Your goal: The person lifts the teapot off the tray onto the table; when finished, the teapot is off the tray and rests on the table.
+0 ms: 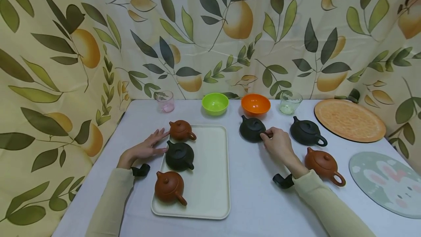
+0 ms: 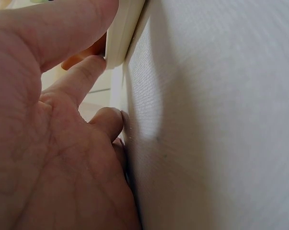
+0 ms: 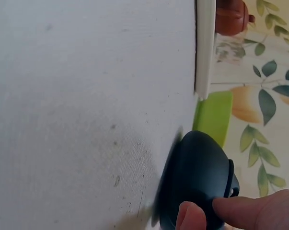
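My right hand (image 1: 279,145) pinches the handle of a black teapot (image 1: 251,129) between thumb and fingers, right of the tray. In the right wrist view, the teapot (image 3: 197,172) sits low over the white cloth, thumb and finger at its handle side. My left hand (image 1: 148,147) rests with extended fingers at the left edge of a cream tray (image 1: 210,178); in the left wrist view its fingers (image 2: 79,79) reach the tray's side. Along the tray's left side stand a small brown teapot (image 1: 180,130), a black teapot (image 1: 179,155) and a larger brown teapot (image 1: 169,186).
Right of my right hand stand another black teapot (image 1: 306,131) and a brown teapot (image 1: 322,164). Along the back are a pink glass (image 1: 166,102), green bowl (image 1: 215,104), orange bowl (image 1: 255,105) and clear glass (image 1: 290,103). Two round mats, wood-toned (image 1: 350,120) and rabbit-printed (image 1: 385,182), lie at right.
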`<control>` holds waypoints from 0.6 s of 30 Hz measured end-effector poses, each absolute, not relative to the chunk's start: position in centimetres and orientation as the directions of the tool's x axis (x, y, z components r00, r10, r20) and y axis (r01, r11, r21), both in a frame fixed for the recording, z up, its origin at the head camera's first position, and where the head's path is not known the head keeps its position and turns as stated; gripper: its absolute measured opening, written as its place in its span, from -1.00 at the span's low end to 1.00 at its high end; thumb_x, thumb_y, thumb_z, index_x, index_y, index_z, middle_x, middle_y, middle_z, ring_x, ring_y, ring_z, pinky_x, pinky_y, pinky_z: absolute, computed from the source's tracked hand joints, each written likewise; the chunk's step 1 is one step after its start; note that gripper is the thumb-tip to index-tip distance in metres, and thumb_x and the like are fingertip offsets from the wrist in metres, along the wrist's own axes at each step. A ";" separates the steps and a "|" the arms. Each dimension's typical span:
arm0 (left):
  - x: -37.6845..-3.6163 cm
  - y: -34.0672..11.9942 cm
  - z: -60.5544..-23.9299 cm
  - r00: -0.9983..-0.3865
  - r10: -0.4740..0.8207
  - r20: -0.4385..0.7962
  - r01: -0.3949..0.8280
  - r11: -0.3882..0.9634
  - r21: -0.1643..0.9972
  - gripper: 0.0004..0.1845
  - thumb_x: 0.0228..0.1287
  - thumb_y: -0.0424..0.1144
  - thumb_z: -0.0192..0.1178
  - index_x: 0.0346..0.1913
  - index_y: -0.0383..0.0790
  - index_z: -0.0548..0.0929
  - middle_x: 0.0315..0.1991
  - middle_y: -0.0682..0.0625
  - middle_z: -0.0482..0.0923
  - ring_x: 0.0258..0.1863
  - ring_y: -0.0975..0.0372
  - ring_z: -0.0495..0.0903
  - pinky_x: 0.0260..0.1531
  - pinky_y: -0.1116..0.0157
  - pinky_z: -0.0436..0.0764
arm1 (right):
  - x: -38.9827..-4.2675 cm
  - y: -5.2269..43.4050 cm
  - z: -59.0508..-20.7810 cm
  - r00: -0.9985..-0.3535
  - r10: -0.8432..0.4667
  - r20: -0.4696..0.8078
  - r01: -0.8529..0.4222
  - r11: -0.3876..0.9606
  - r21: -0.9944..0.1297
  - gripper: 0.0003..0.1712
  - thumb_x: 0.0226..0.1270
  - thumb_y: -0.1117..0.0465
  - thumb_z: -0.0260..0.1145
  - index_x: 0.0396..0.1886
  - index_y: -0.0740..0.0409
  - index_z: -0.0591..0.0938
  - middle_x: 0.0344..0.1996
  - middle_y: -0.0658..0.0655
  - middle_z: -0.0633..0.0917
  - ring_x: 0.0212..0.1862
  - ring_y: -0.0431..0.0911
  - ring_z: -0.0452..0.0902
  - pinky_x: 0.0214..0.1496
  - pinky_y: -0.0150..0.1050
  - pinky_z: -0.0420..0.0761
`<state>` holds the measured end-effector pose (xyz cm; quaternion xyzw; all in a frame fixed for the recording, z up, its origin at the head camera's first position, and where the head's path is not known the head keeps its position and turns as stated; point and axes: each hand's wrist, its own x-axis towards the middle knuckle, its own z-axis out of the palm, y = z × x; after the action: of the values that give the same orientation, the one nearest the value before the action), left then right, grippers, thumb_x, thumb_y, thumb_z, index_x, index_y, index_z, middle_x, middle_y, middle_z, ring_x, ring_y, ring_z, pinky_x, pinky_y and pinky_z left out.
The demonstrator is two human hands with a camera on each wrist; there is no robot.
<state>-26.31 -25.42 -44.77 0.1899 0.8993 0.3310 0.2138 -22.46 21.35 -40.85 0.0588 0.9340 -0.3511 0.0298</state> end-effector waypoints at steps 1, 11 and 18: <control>-26.3 -25.4 -44.8 -0.837 0.482 -0.259 0.200 0.709 0.676 -0.14 0.34 0.04 0.18 0.56 -0.06 0.01 0.58 -0.21 -0.35 0.53 -0.14 -0.50 0.38 -0.29 -0.39 | -22.4 21.3 -40.9 -0.992 0.089 -0.093 0.128 0.753 -0.645 -0.62 0.42 0.19 0.21 0.02 0.45 0.56 -0.25 0.33 0.68 -0.36 0.00 0.51 -0.32 -0.25 0.55; -26.2 -25.4 -44.9 -0.837 0.492 -0.239 0.216 0.699 0.681 -0.15 0.34 0.03 0.18 0.56 -0.08 0.02 0.58 -0.24 -0.34 0.53 -0.17 -0.49 0.38 -0.29 -0.40 | -20.0 18.9 -40.2 -0.992 0.094 0.086 0.024 0.804 -0.594 -0.40 0.35 0.17 0.27 0.25 0.46 0.42 0.12 0.50 0.50 0.10 0.31 0.48 0.15 0.24 0.47; -26.3 -25.4 -44.9 -0.836 0.486 -0.255 0.208 0.711 0.672 -0.15 0.34 0.03 0.17 0.56 -0.06 0.01 0.58 -0.22 -0.35 0.53 -0.16 -0.50 0.37 -0.29 -0.41 | -17.2 15.1 -40.0 -0.980 -0.057 0.188 -0.158 0.800 -0.579 -0.41 0.29 0.18 0.36 0.22 0.40 0.45 0.08 0.41 0.52 -0.37 0.01 0.60 -0.26 -0.13 0.67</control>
<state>-26.28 -25.41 -44.92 0.1927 0.9002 0.3280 0.2119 -17.16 15.11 -39.98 -0.0568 0.9451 -0.3113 -0.0810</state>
